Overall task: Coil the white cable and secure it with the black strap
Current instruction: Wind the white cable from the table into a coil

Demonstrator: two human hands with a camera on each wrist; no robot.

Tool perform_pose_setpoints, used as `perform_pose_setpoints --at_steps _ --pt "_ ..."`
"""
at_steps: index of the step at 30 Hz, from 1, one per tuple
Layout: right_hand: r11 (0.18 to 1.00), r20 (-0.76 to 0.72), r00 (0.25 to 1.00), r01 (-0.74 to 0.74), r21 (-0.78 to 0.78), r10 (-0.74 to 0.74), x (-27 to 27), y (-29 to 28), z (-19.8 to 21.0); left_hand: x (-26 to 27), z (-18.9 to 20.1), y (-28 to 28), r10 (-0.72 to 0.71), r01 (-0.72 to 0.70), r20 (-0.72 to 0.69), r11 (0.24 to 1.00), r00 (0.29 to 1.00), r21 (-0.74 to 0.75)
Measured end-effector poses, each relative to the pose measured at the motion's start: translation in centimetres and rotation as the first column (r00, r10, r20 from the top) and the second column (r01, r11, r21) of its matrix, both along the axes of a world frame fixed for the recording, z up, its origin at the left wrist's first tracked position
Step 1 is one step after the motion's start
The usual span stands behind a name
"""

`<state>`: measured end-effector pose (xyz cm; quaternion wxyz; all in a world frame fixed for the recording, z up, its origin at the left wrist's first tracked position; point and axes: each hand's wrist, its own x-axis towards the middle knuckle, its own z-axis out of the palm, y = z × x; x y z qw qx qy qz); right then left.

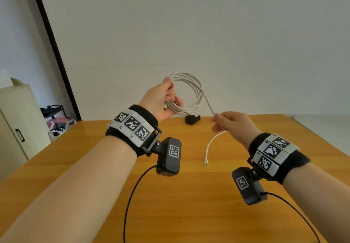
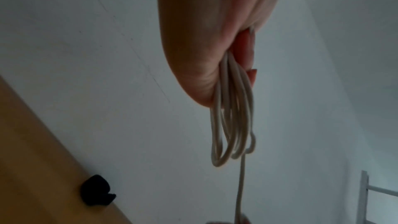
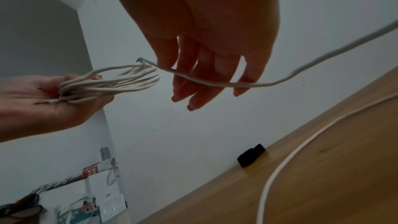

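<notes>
My left hand (image 1: 164,98) is raised above the table's far edge and grips several loops of the white cable (image 1: 197,89) in its curled fingers; the left wrist view shows the loops (image 2: 232,125) hanging from the fist (image 2: 204,40). One strand runs down to my right hand (image 1: 229,123), which pinches it between thumb and fingers (image 3: 204,74). The free tail (image 1: 210,144) drops to the table and ends in a connector (image 1: 206,164). The black strap (image 1: 192,119) lies rolled at the table's back edge by the wall, untouched (image 3: 251,155).
The wooden table (image 1: 170,195) stands against a white wall. A beige cabinet (image 1: 15,119) and a rack of shoes (image 1: 56,121) stand on the floor to the left. Black camera leads (image 1: 132,195) hang from both wrists over the table.
</notes>
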<state>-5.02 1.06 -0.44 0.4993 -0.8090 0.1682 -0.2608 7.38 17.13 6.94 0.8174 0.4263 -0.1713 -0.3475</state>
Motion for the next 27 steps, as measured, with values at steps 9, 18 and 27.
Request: perform_pose_setpoints --at_steps 9,18,27 --pt "0.970 0.129 0.965 0.238 -0.046 -0.230 1.3 0.1 1.6 -0.9 -0.8 0.3 -0.160 0.126 0.140 0.965 0.977 0.229" --pt "0.992 -0.179 0.981 0.060 -0.109 -0.079 1.0 2.4 0.7 -0.9 -0.9 -0.6 -0.009 0.007 0.035 0.999 0.999 0.050" --pt "0.914 -0.567 0.821 -0.173 -0.366 -0.072 0.2 3.3 0.1 0.0 -0.5 -0.5 0.240 -0.236 0.016 0.965 0.971 -0.113"
